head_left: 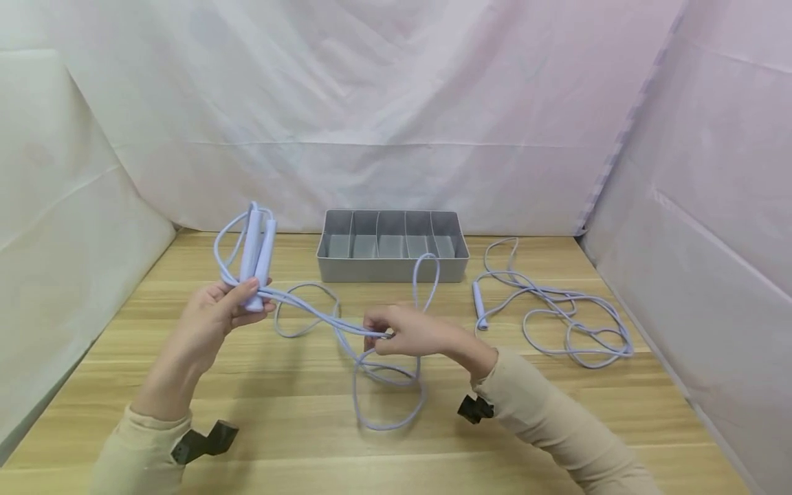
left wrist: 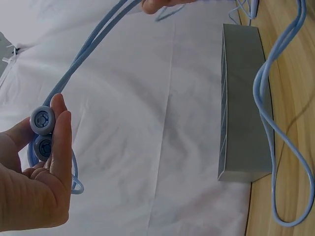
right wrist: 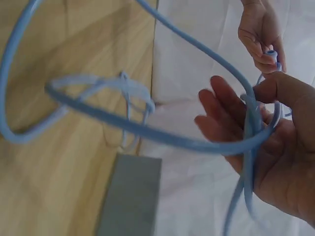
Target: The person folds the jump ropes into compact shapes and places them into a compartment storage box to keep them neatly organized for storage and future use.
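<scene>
Held nearly upright between thumb and fingers of the left hand (head_left: pixel 213 315), above a wood-grain table (head_left: pixel 309 440): two handles (head_left: pixel 250 240) of a pale-blue jump rope (head_left: pixel 355 329). Pinched in the right hand (head_left: pixel 413 331), near the middle: doubled cord from the same rope. Looped loosely around and below that hand, with one bend standing in front of a grey five-compartment box (head_left: pixel 392 271), crossing part of its front wall. Tangled on the table at right, single handle showing: a second rope (head_left: pixel 547 293). Draped behind and along both sides: white fabric (head_left: pixel 396 103).
</scene>
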### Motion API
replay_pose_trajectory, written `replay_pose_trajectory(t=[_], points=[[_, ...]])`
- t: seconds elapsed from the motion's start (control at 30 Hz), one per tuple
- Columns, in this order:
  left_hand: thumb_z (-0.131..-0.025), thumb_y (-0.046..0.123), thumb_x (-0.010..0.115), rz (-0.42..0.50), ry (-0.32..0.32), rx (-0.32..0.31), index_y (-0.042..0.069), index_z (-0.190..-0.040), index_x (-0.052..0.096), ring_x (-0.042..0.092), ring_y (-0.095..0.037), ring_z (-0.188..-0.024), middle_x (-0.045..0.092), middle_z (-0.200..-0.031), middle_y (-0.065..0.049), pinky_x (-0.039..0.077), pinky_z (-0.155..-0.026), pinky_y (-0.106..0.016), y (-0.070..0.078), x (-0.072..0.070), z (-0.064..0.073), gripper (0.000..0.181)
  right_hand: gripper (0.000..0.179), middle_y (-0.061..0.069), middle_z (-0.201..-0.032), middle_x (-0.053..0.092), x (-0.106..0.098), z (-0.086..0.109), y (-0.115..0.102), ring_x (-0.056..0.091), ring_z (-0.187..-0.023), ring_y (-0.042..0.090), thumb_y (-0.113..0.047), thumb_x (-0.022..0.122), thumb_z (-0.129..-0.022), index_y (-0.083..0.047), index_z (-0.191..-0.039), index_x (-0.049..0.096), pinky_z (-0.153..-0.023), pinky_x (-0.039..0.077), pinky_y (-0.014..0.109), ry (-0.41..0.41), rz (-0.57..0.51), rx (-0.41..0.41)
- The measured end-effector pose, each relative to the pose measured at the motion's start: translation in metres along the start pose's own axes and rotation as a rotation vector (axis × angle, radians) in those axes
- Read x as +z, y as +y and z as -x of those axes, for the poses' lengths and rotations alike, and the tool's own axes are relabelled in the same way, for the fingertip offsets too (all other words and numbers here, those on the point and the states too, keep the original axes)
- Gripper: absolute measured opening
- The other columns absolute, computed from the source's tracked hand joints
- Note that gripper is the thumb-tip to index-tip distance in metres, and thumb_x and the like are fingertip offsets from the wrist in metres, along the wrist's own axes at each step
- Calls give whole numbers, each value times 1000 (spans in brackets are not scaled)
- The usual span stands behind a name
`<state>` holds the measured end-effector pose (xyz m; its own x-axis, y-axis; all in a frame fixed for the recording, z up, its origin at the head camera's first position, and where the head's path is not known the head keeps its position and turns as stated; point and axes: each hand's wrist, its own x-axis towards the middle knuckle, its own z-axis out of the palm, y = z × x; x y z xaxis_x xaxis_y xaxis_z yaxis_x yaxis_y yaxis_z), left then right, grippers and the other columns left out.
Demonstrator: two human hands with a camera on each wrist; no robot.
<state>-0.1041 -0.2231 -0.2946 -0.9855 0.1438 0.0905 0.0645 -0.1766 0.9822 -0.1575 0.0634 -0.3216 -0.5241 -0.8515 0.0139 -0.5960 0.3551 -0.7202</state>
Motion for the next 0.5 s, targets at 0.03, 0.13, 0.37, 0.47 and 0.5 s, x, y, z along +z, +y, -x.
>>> replay_pose_trajectory(t=[0.03, 0.13, 0.37, 0.47, 0.5], points=[[-94, 10, 48, -5, 2, -1, 11, -94, 64, 67, -10, -75, 69, -89, 1, 52, -75, -23, 0, 0, 1, 16, 10, -1, -82, 65, 2, -1, 2, 60, -81, 6, 3, 51, -81, -6, -85, 56, -70, 49, 21, 7, -63, 12], [-94, 10, 48, -21, 4, 1, 12, -93, 64, 67, -10, -75, 69, -88, 1, 52, -75, -23, 1, 1, 4, 16, 11, 6, -79, 65, 3, -6, 11, 61, -76, 10, 10, 49, -80, 2, -84, 54, -74, 52, 25, 45, -274, 43], [-94, 10, 48, -37, -26, 45, 12, -94, 66, 67, -10, -76, 69, -86, 0, 53, -75, -23, 4, 2, 10, 18, 10, 3, -82, 63, -4, -11, 31, 62, -81, 15, 13, 52, -82, 6, -90, 52, -79, 52, 33, 93, -728, 153], [-94, 12, 48, -78, -32, 31, 13, -91, 67, 66, -9, -76, 69, -86, 1, 52, -74, -22, 3, -1, 12, 19, 13, 6, -82, 64, -8, -9, 36, 62, -77, 14, 13, 53, -81, 10, -94, 55, -74, 53, 35, 84, -641, 156], [-94, 12, 48, -84, -25, 29, 14, -91, 67, 66, -9, -76, 69, -87, 2, 52, -74, -22, 3, -3, 13, 19, 14, 7, -81, 64, -9, -8, 38, 62, -76, 13, 13, 53, -81, 11, -95, 56, -72, 54, 35, 89, -573, 151]])
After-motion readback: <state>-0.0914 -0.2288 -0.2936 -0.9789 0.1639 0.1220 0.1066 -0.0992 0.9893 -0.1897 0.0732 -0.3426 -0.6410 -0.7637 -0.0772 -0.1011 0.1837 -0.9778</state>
